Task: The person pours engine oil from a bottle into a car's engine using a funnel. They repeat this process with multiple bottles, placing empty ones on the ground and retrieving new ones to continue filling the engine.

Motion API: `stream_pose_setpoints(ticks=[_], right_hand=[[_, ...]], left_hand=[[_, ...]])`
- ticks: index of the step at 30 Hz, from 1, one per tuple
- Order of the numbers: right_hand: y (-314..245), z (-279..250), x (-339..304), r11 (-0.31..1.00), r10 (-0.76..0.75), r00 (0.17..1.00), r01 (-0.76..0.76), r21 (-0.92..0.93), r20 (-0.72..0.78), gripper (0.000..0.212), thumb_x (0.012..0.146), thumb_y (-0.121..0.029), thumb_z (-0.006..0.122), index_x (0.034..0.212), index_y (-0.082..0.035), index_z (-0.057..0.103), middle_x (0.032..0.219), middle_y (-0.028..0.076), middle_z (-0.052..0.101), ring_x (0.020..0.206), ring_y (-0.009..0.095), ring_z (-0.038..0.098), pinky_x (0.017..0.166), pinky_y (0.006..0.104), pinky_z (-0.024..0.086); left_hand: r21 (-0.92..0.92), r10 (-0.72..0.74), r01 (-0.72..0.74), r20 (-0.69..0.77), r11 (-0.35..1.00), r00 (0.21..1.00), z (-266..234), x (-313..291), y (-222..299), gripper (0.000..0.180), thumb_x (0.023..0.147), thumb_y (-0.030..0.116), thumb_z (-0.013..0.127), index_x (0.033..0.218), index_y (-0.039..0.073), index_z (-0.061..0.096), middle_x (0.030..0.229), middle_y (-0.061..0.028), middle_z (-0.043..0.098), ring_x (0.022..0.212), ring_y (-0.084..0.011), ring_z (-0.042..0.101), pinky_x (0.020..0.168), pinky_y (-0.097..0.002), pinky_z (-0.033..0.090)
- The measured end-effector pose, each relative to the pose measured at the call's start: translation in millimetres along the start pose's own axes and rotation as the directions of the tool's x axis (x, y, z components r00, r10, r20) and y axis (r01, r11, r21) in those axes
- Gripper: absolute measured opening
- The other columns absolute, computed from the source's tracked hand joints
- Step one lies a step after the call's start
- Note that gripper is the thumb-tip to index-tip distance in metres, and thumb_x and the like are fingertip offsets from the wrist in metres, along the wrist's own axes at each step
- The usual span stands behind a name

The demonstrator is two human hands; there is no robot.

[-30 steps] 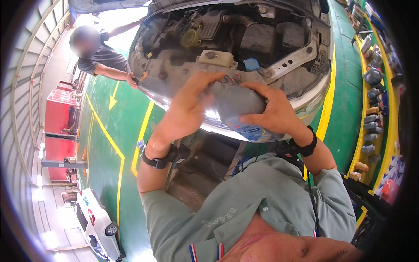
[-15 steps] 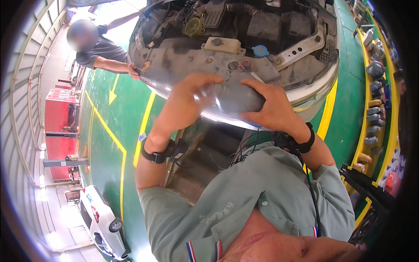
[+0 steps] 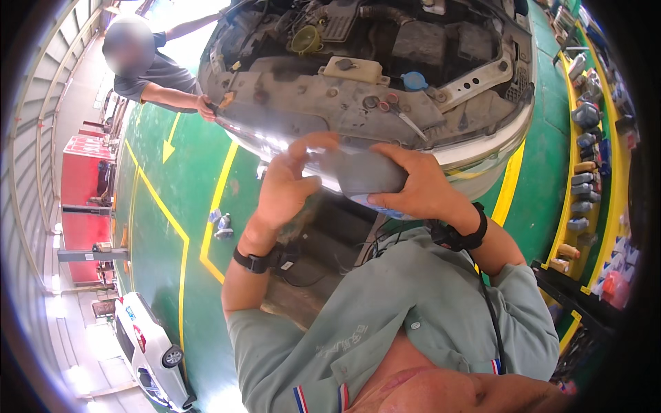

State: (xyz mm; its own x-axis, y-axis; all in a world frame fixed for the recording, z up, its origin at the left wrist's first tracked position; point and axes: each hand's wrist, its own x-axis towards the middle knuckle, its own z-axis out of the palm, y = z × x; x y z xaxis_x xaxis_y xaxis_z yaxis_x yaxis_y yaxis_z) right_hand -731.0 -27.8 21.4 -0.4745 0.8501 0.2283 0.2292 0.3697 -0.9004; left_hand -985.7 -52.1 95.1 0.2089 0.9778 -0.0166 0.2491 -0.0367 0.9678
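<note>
1. We note the green painted workshop floor with yellow lines (image 3: pixel 158 206) filling the left and lower part of the view.
2. The open engine bay of a car with its dusty grey front crossmember (image 3: pixel 330 89) spans the top; a yellow round cap (image 3: pixel 305 39) and a blue round cap (image 3: pixel 414 80) show inside it.
3. Another person in a dark grey shirt (image 3: pixel 148 69) stands at the upper left, one hand on the edge of the car front.
4. A small white car (image 3: pixel 148 351) sits at the lower left, well apart from the work.
5. A row of bottles and containers (image 3: pixel 585 172) lines the right edge.
6. The grey rounded plastic part (image 3: pixel 361 172) is held up just below the car front, between both of our hands.
7. Our right hand (image 3: pixel 420 186) grips this part from the right, fingers wrapped over its top; a black band sits on that wrist.
8. Our left hand (image 3: pixel 289 182) is half open, fingers curled against the part's left end; we cannot tell whether it truly grips. A black wristwatch (image 3: pixel 256 261) sits on that wrist.
</note>
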Motion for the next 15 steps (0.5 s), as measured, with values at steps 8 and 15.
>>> stream_pose_setpoints(ticks=[8,15], right_hand=[[3.2,14.6,-5.0,0.993,-0.052,0.998,0.056,-0.104,0.033,0.072,0.069,-0.031,0.089,0.13,-0.004,0.063,0.114,0.021,0.072,0.104,0.041,0.069,0.092,0.0455,0.054],[-0.9,22.7,-8.4,0.995,-0.088,0.995,0.089,-0.032,0.045,0.071,0.07,-0.029,0.09,0.13,-0.002,0.063,0.113,0.021,0.073,0.101,0.041,0.07,0.09,0.0437,0.056]], left_hand=[[0.092,-0.014,0.032,-0.188,0.995,0.982,6.0,-26.8,-39.8,0.023,0.098,0.005,0.07,0.119,-0.001,0.066,0.121,-0.0031,0.064,0.109,-0.0121,0.058,0.096,-0.0259,0.045],[0.17,-0.043,0.114,-0.375,0.979,0.926,26.6,-38.8,-47.9,0.031,0.09,-0.002,0.071,0.121,-0.002,0.066,0.119,-0.005,0.063,0.105,-0.0126,0.058,0.092,-0.0275,0.047]])
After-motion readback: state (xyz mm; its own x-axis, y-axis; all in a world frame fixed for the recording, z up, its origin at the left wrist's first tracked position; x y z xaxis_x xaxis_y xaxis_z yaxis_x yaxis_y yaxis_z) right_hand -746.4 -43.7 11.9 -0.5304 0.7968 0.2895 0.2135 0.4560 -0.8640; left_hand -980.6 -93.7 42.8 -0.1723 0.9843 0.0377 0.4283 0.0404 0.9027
